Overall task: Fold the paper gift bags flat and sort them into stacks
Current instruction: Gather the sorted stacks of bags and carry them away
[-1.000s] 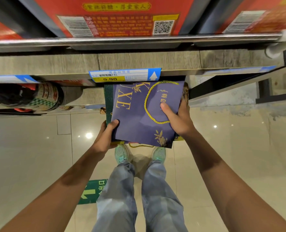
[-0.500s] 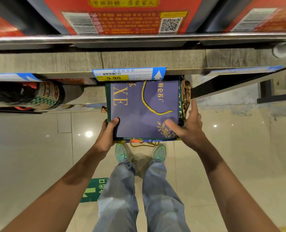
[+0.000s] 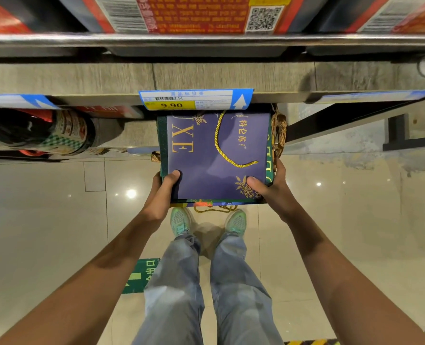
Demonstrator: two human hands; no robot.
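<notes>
Both hands, left [image 3: 165,192] and right [image 3: 271,189], grip the near corners of a flattened purple bag [image 3: 216,158] topping the stack [image 3: 163,145] on the shelf at 12 o'clock, so this one looks done, unsure what's left.

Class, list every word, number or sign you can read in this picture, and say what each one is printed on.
"9.90": yellow patch of the blue-and-white shelf price tag.
"2.5L", after Chinese characters too blurred to read: same tag.
"XE", the rest hidden under the shelf: flat purple paper gift bag.
"特仑苏": same bag, beside its gold cord handle.
QR code, barcode and small print, unreadable: red carton.
Green floor sticker: characters blurred.
</notes>
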